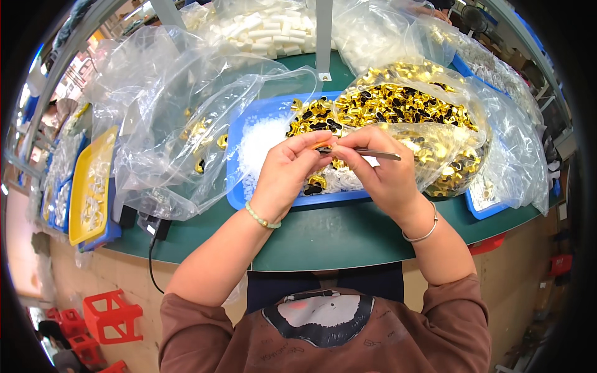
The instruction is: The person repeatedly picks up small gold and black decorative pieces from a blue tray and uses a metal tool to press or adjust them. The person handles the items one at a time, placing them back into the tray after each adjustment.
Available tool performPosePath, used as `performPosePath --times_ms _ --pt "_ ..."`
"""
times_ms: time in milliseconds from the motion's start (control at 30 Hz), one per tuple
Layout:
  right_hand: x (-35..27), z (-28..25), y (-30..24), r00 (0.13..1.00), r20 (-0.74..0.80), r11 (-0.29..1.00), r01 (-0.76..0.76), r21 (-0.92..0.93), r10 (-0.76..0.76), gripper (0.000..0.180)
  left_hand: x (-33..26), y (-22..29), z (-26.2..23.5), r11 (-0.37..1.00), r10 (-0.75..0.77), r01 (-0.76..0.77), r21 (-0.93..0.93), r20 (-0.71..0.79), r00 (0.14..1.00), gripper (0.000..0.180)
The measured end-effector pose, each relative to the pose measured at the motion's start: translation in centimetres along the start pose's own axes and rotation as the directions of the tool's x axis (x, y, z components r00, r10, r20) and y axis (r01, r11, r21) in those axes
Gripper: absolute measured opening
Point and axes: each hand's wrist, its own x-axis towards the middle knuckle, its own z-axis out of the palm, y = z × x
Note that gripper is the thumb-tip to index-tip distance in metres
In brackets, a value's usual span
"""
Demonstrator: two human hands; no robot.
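Note:
My left hand (287,166) is closed in a pinch on a small gold and black part (324,148), mostly hidden by the fingertips. Opposite it, my right hand (384,168) grips a slim metal tool like tweezers (380,154), its tip meeting the part between both hands. Below and behind them lies a blue tray (235,194). White granules (261,146) fill its left side, and shiny gold parts with black undersides (314,116) lie in its middle. Small white pieces (342,180) show under my hands.
A clear bag of gold parts (404,102) leans over the tray's right side. Another clear bag (168,124) spreads to the left. White cylinders (273,31) are heaped behind, near a grey metal post (324,37). A yellow tray (93,186) stands at far left, red stools (112,316) below.

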Motion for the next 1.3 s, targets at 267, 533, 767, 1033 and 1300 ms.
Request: performPosePath --times_ms 267,533,767,1033,1300 --pt "0.0 0.5 -0.4 0.992 0.103 0.971 0.092 -0.219 -0.071 0.013 0.0 -0.3 -0.5 0.993 0.013 -0.016 0.114 0.026 1.000 0.031" --pt "0.3 0.1 -0.8 1.000 -0.021 0.999 0.021 -0.025 -0.021 0.013 -0.1 0.5 -0.1 0.997 0.013 -0.010 0.075 -0.048 0.999 0.027" --pt "0.2 0.5 -0.2 0.995 0.041 0.987 0.095 -0.133 -0.090 0.016 -0.1 0.1 -0.2 0.995 0.000 0.004 0.103 -0.035 0.999 0.023" --pt "1.1 -0.8 -0.4 0.964 -0.092 0.967 0.244 -0.078 -0.251 0.014 0.5 3.2 -2.3 0.985 0.159 -0.169 -0.046 -0.170 0.972 0.025" --pt "1.3 2.8 0.0 0.834 0.551 0.943 0.214 -0.256 -0.040 0.022 1.0 4.0 -3.7 0.974 0.185 -0.189 -0.127 -0.043 0.982 0.037"
